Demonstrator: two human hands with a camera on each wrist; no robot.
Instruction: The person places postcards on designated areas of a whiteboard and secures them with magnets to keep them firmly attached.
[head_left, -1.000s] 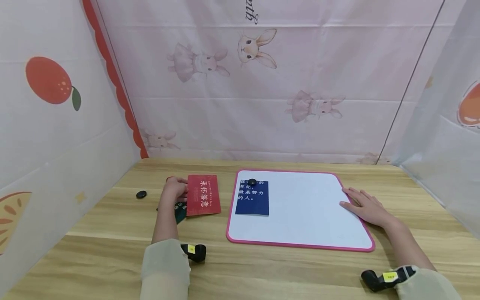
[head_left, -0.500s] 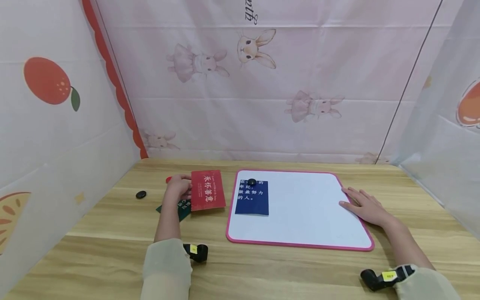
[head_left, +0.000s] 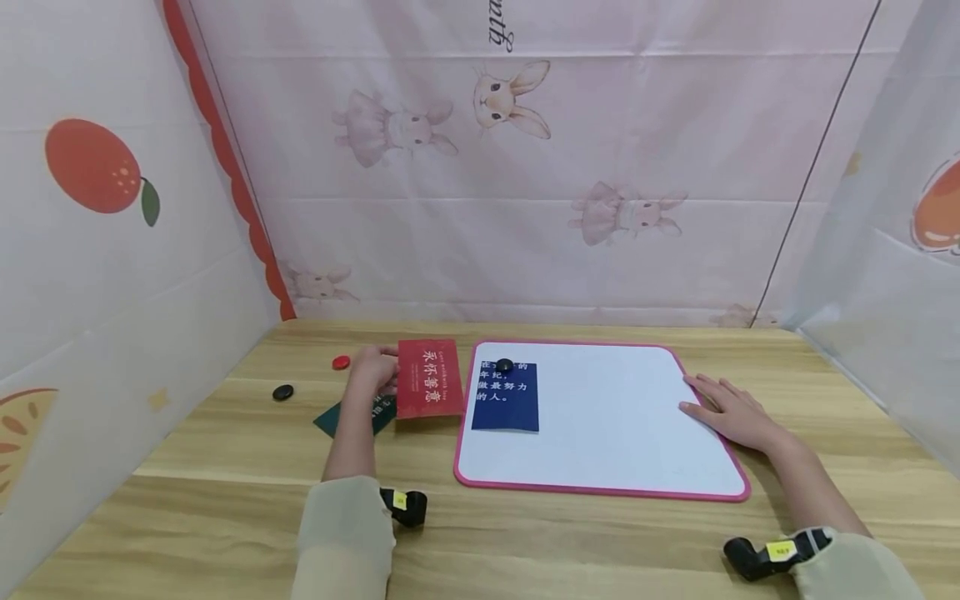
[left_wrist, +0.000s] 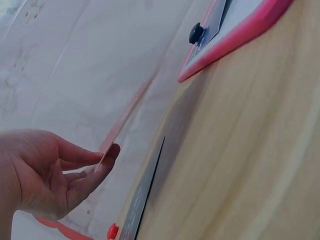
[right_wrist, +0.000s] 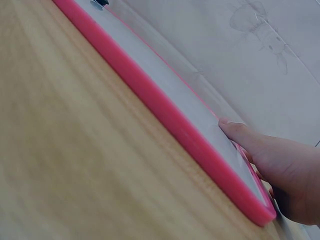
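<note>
Between thumb and fingers, my left hand (head_left: 373, 369) pinches a red card (head_left: 430, 379) with pale lettering by its left edge. The left wrist view shows that card (left_wrist: 122, 121) nearly edge-on, lifted off the table. Under the left wrist lies a dark green card (head_left: 384, 412), partly covered by the arm. To the right is a whiteboard (head_left: 615, 417) with a pink frame. A dark blue card (head_left: 506, 408) lies on its left part, with a black round magnet (head_left: 504, 365) at the card's top. My right hand (head_left: 735, 414) rests on the board's right edge, fingers extended.
On the wooden table (head_left: 225, 533), a red round magnet (head_left: 341, 362) and a black round magnet (head_left: 282, 392) lie left of my left hand. Printed cloth walls (head_left: 450, 250) stand behind and at both sides.
My left hand has moved right with the red card, bringing it beside the whiteboard's left edge. More of the green card and the red magnet now shows. The right hand has stayed still.
</note>
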